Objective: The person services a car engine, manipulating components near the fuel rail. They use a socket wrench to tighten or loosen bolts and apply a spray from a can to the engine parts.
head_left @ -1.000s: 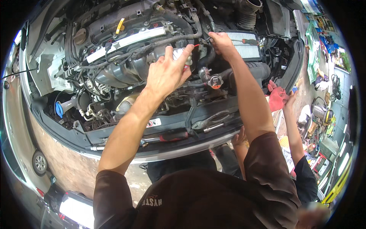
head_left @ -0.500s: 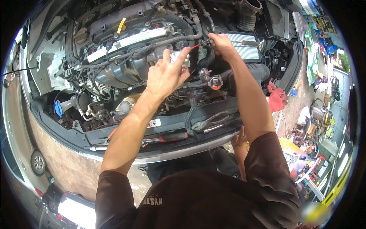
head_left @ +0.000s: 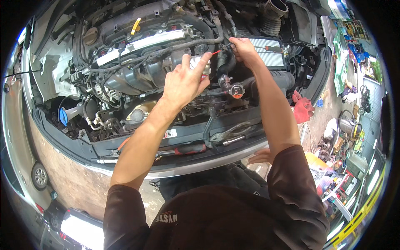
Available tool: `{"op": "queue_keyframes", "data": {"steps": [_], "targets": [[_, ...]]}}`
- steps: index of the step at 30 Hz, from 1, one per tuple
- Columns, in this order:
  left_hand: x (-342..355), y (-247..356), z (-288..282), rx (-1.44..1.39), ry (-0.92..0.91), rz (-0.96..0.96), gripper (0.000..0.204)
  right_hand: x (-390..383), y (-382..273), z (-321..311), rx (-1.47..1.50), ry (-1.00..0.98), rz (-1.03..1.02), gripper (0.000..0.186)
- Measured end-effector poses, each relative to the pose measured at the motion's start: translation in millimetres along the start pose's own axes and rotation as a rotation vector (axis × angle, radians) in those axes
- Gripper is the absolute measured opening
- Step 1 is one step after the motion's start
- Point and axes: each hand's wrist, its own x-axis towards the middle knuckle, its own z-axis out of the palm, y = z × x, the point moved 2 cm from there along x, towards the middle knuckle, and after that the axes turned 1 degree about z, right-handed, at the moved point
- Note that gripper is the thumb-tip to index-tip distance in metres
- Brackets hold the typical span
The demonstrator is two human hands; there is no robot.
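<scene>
While L hand [head_left: 183, 85] grips, can [head_left: 207, 69] sits btwn fingers [head_left: 203, 64].

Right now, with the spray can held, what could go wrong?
The spray can in the left hand aims its red straw toward the right hand, so spray might splash onto it. The pliers rest on the front panel and could be knocked off.

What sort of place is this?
Most likely a car repair workshop: there's an exposed car engine, with pliers and a tool with a red-and-black handle lying along the front edge, and another car stands at the left.
</scene>
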Motion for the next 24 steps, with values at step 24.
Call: {"op": "queue_keyframes", "data": {"steps": [24], "targets": [[-151.7,-152.3,-282.5,-0.132,0.895,-0.589,0.091,-23.8,-65.1,-32.7,-0.007,-0.050,-0.001,0.038]]}}
